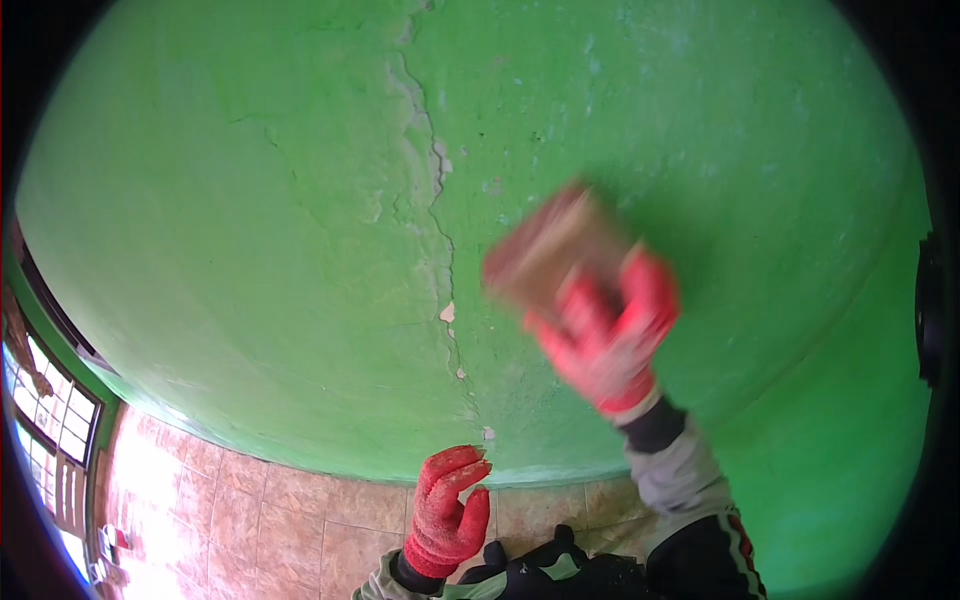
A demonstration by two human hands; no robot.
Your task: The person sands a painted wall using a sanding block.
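Note:
My right hand [604, 337], in a dusty red work glove, grips a brown block [559, 251] that looks like a sanding block with sandpaper around it. Both are blurred, and the block lies against the green painted plaster wall [300, 225] or just off it; I cannot tell which. Left of the block, a long jagged crack [437, 161] runs down the wall, with flaked paint along its edges. My left hand [450, 506], also in a red glove, is low by the wall's foot. Its fingers are curled, the thumb is apart from them, and nothing shows between them.
Brown floor tiles [292, 525] meet the wall's base below. A wall corner [795, 367] runs down at the right. Far left are a bright barred window [56, 409] and small blurred items on the floor [112, 540]. A dark object [928, 311] shows at the right rim.

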